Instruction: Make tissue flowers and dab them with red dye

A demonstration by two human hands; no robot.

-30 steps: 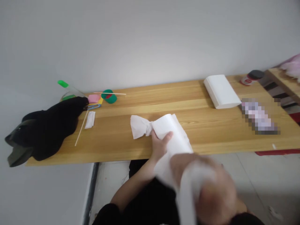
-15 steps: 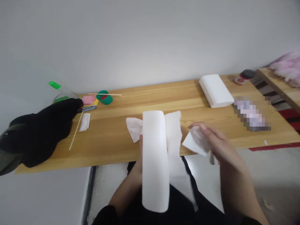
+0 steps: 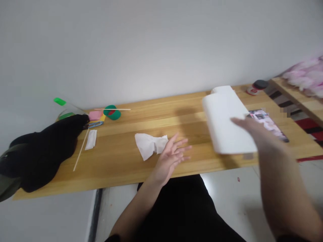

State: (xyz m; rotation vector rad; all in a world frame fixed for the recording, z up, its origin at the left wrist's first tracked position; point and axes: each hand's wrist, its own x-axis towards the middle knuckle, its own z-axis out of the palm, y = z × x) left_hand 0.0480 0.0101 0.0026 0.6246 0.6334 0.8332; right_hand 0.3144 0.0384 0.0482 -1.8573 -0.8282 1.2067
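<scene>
Moved since the previous frame: roll [image 3: 228, 126], from above the person's lap to the right half of the table [image 3: 113, 161], partly hiding a second roll [image 3: 222, 89] at the far edge. Right hand [image 3: 254, 129] holds it by its right side, one digit laid over the top face; other fingers hidden, pressure cannot be told. Side grip presumably steadies the bulk. I see shadows, so judge it lifted. Left hand [image 3: 168, 161]: fingers spread, holding nothing, near the near edge beside the bow [image 3: 148, 146]; contact unclear. Bow's pinched waist probably keeps its ends flared.
</scene>
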